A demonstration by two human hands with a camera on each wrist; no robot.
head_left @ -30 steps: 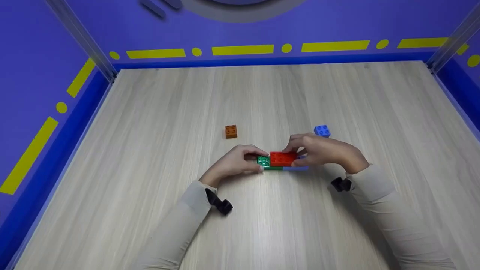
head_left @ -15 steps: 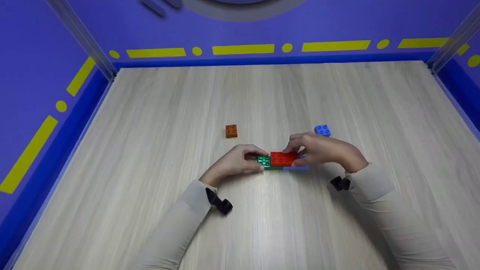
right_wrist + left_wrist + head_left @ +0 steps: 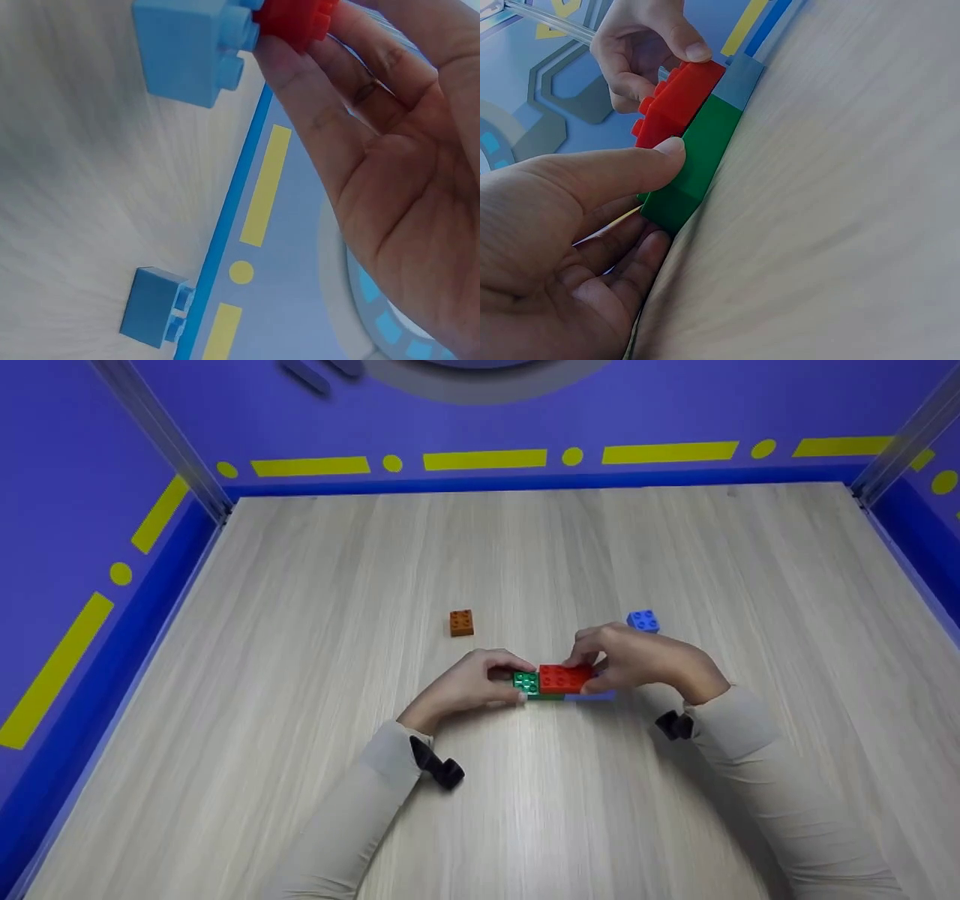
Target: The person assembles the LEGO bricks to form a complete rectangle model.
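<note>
In the head view, my left hand (image 3: 472, 682) pinches the left end of a green brick (image 3: 526, 682), thumb in front and fingers behind. A light blue brick (image 3: 739, 79) continues the row end to end with the green one. Across the top of both lies a red studded brick (image 3: 564, 679), leaving studs bare at the green end. My right hand (image 3: 637, 656) holds the red brick's right end between thumb and fingers. At the light blue brick's far end, studs show in the right wrist view. Whether the red brick is pressed fully down, I cannot tell.
A brown four-stud brick (image 3: 461, 623) sits on the wooden tabletop (image 3: 345, 585) behind my left hand. Just behind the right hand stands a blue four-stud brick (image 3: 643, 621). Blue-purple walls (image 3: 480, 427) with yellow marks border the table at the back and sides.
</note>
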